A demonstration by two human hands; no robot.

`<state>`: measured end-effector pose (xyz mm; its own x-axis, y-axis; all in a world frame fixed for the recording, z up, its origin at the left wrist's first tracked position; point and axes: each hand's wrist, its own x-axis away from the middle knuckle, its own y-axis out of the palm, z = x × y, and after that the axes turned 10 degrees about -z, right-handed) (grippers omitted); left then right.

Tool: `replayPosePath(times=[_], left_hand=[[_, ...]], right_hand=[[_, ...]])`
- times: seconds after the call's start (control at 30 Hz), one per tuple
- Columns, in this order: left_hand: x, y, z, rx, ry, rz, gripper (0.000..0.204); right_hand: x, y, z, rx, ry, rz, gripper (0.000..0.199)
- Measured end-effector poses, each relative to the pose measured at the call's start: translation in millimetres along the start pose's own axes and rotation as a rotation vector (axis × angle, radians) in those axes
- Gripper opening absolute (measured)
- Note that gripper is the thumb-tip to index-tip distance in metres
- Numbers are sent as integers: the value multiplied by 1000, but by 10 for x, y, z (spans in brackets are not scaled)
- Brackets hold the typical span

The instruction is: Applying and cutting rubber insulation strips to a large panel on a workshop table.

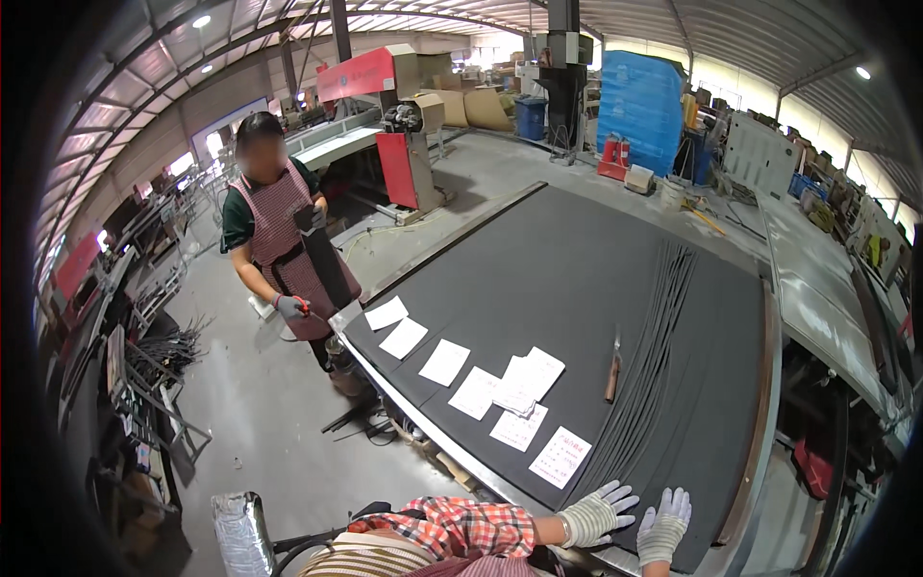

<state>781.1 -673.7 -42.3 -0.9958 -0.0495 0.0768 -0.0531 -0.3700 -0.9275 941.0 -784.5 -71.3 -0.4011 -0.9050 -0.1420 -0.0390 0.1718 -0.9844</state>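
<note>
A large dark grey sheet [538, 260] covers the worktable. My left hand [598, 512], in a striped knit work glove, lies with fingers stretched at the near edge, beside the near ends of a bundle of thin black strips [654, 337]. To its right my right hand [665, 524], gloved alike, rests flat on the sheet with fingers pointing away from me. Neither hand holds anything. A wooden-handled knife or similar tool [611, 380] lies left of the strips. Several printed white cards [561, 457] run along the left edge, with a stack of white paper [529, 380] beside them.
A co-worker in a checked apron [298, 240] stands at the table's far left corner, holding a dark strip of material. Beyond is a red machine [399, 168]. A metal-topped bench [827, 308] stands to the right. A foil-wrapped object [242, 534] is at lower left.
</note>
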Motion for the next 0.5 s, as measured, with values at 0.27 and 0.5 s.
replayPosePath(times=[0.27,0.5], left_hand=[[36,27,-12,-2,-11,-9,59],[41,29,-21,19,13,25,58]], right_hand=[[-100,45,20,-4,62,29,62],[-211,6,-31,-7,182,-43,59]])
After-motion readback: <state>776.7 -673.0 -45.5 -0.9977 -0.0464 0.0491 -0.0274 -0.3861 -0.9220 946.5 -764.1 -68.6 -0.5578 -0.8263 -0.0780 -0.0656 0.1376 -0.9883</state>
